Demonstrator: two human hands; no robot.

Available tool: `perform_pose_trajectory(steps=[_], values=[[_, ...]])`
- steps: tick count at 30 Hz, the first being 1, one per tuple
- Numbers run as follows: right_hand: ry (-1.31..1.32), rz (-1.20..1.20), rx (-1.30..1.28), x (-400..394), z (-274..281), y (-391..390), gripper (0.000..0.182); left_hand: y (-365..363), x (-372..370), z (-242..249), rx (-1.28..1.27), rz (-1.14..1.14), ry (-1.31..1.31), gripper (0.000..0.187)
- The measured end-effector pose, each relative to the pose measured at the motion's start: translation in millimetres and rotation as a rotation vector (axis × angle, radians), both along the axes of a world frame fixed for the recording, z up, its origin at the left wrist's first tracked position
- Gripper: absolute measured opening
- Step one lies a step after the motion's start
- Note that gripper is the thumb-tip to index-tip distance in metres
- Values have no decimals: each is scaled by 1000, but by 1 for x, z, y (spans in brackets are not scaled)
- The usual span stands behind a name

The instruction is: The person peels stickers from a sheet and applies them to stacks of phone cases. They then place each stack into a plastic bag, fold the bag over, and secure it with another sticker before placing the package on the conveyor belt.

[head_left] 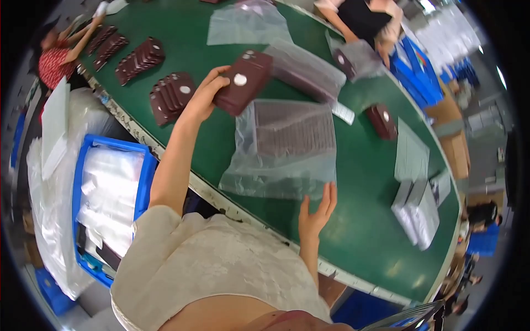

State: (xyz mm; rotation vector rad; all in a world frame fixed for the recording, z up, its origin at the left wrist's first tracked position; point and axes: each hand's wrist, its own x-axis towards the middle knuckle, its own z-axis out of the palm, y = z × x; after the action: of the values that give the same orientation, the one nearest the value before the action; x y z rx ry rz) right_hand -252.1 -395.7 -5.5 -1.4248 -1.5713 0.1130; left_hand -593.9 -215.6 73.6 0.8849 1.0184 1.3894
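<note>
My left hand (205, 95) grips a stack of maroon leather-like cases (244, 83) with a round white sticker on top, raised over the green table. Just below it lies a clear plastic bag (292, 132) with rows of maroon items inside, its loose end toward me. My right hand (317, 214) has its fingers spread at the near edge of this bag and holds nothing. Behind the bag rests another filled clear bag (306, 71) with a white label.
Fanned maroon cases (171, 95) lie at left, and a small stack (381, 121) at right. Silvery packed bundles (417, 212) sit near the right edge. A blue crate (146, 176) of clear bags stands beside the table. Two people (361, 25) (58, 55) work across the table.
</note>
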Motion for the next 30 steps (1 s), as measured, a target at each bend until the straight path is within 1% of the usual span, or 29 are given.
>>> perform_pose_trajectory(steps=[1,2,3,4,6,7,8,10,11,12,14,15,16,17,18,19,20,23,24,26,27,28,30], values=[[-2,-34,-30,0,2,4,50,-26,18,10,-38,-178,4,60],[-65,48,177,2,2,9,58,-49,37,10,-72,-351,0,58],[-132,137,390,6,3,10,67,-68,59,1,-116,-556,55,57],[-140,116,373,14,10,5,67,-84,80,-8,-153,-758,113,56],[-302,383,164,33,36,-4,77,-116,111,-34,-364,-1008,-106,48],[-375,519,58,40,42,-10,82,-121,122,-48,-375,-1024,-111,48],[-374,505,45,47,38,-17,82,-124,133,-64,-339,-940,-56,44],[-239,408,-251,60,21,-33,87,-131,151,-84,-266,-774,54,38],[-169,356,-398,65,12,-41,89,-133,160,-86,-275,-792,50,38],[-166,339,-412,69,3,-44,89,-134,169,-89,-177,-762,166,37],[10,281,-412,72,-18,-44,93,-141,186,-98,11,-703,382,36],[99,244,-420,75,-28,-52,94,-148,193,-109,-12,-732,367,36],[102,218,-447,76,-34,-63,94,-154,201,-124,36,-677,353,38],[261,188,-384,73,-40,-66,95,-153,207,-138,99,-617,345,40],[419,158,-312,70,-45,-68,96,-149,214,-141,162,-555,339,42],[576,131,-240,70,-50,-71,97,-148,220,-144,154,-574,334,42],[579,115,-250,71,-54,-72,97,-147,223,-147,169,-568,300,40],[482,104,-296,70,-63,-70,92,-147,227,-146,195,-545,235,37],[484,106,-300,71,-65,-73,92,-147,225,-144,151,-580,223,36],[486,143,-371,83,-74,-73,84,-143,220,-138,74,-635,205,34],[489,176,-400,86,-76,-67,80,-145,214,-131,83,-611,219,34],[496,212,-389,83,-72,-63,80,-155,207,-118,267,-550,395,34],[533,164,-374,72,-54,-65,71,-170,189,-94,616,-409,763,37]])
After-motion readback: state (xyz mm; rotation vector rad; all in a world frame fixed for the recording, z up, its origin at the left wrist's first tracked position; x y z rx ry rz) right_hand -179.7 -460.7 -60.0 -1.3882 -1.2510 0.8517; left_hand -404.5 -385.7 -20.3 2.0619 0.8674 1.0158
